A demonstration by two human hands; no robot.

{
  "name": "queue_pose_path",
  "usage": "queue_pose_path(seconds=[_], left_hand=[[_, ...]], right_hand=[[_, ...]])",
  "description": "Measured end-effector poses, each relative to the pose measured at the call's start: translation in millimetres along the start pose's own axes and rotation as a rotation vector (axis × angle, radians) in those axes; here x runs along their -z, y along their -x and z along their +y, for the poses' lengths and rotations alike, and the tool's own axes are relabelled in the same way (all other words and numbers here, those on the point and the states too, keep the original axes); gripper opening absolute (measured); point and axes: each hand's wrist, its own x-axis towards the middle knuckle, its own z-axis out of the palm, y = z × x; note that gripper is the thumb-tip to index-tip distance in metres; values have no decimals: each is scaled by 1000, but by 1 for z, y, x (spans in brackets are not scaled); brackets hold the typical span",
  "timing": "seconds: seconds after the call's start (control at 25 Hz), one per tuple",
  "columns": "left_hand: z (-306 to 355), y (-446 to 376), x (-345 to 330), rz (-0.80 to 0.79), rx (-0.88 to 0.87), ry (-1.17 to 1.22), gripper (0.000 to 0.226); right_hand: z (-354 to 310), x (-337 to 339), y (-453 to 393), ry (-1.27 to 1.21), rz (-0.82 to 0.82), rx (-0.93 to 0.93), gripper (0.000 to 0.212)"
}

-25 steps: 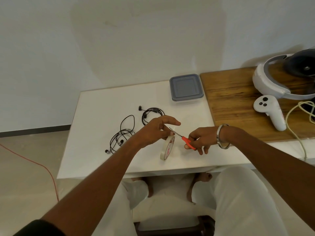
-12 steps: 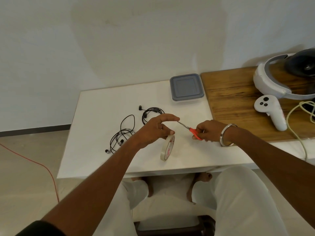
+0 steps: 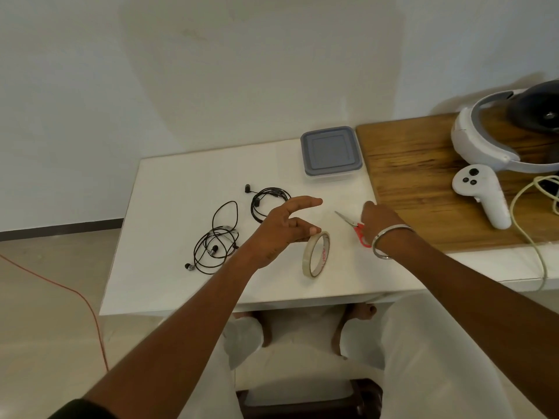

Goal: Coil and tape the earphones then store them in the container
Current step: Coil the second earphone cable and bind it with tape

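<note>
Two black earphone sets lie on the white table point(image 3: 181, 182): a small coil point(image 3: 266, 204) and a looser tangle point(image 3: 216, 246) to its left. My left hand point(image 3: 287, 225) hovers just right of them, index finger stretched out, thumb and curled fingers at the top rim of a clear tape roll point(image 3: 316, 255) that stands on edge. My right hand point(image 3: 381, 219) is over the red handles of the scissors point(image 3: 358, 229), whose blades lie low on the table pointing up-left; its fingers are hidden. The container point(image 3: 331, 152), with a grey lid on, sits at the back.
A wooden board point(image 3: 423, 192) adjoins the table on the right, carrying a white headset point(image 3: 499, 140), a white controller point(image 3: 481, 195) and a pale cable point(image 3: 526, 213). A red cord point(image 3: 75, 294) runs over the floor at left.
My right hand has carried the scissors away from the tape, rightward and down to the table. My left hand and the tape roll have stayed in place.
</note>
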Motion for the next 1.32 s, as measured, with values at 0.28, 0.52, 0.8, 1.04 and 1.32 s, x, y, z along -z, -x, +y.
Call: queue_pose_path(seconds=[0.28, 0.52, 0.8, 1.04, 1.32], left_hand=[[-9, -2, -5, 164, 45, 93, 51], [-33, -19, -31, 461, 187, -154, 49], [-55, -34, -55, 523, 56, -476, 46], [-54, -39, -57, 595, 145, -347, 47], [-59, -33, -51, 521, 12, -455, 46]], right_hand=[[-16, 3, 19, -618, -312, 387, 20], [-2, -4, 12, -328, -307, 364, 22], [6, -18, 11, -9, -232, 338, 31], [-10, -14, 17, 206, -129, 325, 39], [-23, -20, 7, -80, 44, 171, 29]])
